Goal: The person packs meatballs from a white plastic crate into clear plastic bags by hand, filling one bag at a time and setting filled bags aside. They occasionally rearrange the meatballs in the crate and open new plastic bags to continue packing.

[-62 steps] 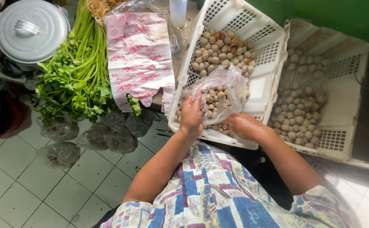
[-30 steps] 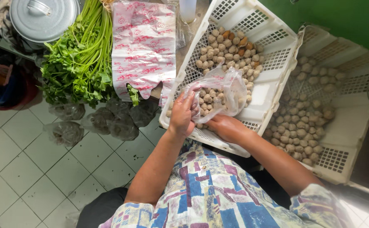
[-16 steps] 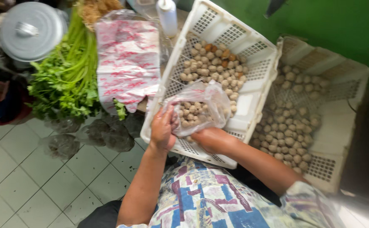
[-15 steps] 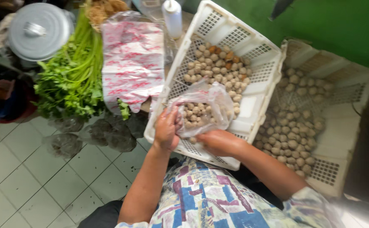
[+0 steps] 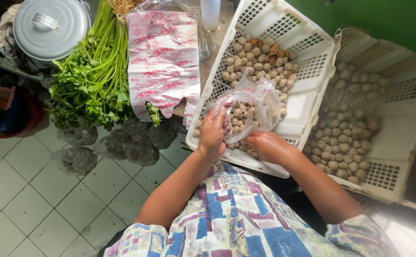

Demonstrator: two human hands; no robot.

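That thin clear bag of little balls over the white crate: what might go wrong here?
The clear bag looks flimsy and quite full; held up by the left hand, it might tear or sag, spilling balls. The right hand works at the white crate's near edge, which seems to overhang the tiled floor, so dropped balls could roll off.

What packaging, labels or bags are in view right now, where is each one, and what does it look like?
Clear plastic bag: held open by the left hand over the near white crate, pale balls inside.
Stack of printed bags: flat on the counter beside the greens, white with red print.
Grey knotted bags: hanging under the counter edge.
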